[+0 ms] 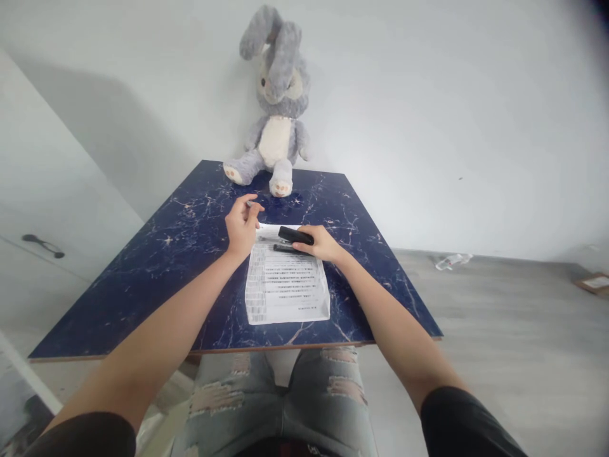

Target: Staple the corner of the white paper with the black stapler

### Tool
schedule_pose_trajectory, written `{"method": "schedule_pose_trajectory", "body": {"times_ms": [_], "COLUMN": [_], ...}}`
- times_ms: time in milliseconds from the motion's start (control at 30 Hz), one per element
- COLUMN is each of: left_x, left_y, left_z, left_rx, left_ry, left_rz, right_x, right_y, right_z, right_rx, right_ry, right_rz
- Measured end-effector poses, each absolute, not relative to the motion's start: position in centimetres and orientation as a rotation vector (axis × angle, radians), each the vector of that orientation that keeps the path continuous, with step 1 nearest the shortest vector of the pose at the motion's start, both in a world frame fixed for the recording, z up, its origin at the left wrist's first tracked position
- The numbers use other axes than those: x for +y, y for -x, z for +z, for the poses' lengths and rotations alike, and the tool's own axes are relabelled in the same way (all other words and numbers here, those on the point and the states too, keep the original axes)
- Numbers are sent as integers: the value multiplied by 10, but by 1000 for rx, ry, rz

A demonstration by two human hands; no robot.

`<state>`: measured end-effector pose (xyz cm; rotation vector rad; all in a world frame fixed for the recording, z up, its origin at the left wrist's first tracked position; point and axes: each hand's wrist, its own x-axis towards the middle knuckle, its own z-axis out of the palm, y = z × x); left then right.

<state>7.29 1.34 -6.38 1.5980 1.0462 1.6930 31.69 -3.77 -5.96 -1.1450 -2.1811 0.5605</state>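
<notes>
A black stapler (295, 235) is held in my right hand (321, 242), whose fingers and thumb close around its right end. Its upper arm stands apart from its base, over the far part of the printed paper sheets (290, 289). My left hand (242, 225) is raised at the paper's far left corner, fingers bent together. Between the fingertips shows a small grey piece (250, 203), too small to name surely. The paper lies flat, with lines of dark print and a slightly curled right edge.
A grey plush rabbit (276, 136) sits against the wall at the back of the blue marbled table (190, 254). The table's front edge runs just before my legs. On the floor at right lie a clear plastic item (453, 261) and a brown box (594, 283).
</notes>
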Motion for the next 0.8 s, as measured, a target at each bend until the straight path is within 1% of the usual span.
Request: {"method": "schedule_pose_trajectory", "body": {"times_ms": [133, 233, 300, 433, 533, 667, 800], "left_x": [-4, -10, -11, -13, -15, -17, -9], "left_y": [-81, -86, -88, -87, -89, -91, -84], "left_z": [-61, -60, -59, -59, -61, -63, -62], "left_rx": [964, 949, 950, 950, 884, 826, 685], "left_ry": [-1982, -2117, -2180, -2289, -2308, -2272, -2399], "left_rz": [1408, 1264, 1217, 1140, 1059, 1078, 1295], "right_x": [-38, -41, -44, -45, -45, -48, -37], "right_y": [-310, -309, -308, -300, -293, -288, -307], "right_z": [-61, -53, -48, -51, -55, -52, -53], "right_rx": [-2289, -2089, -1945, -1760, -1698, -1691, -1572], "right_ry": [1029, 1029, 1032, 957, 929, 905, 891], "right_rz": [436, 324, 384, 666, 772, 826, 764]}}
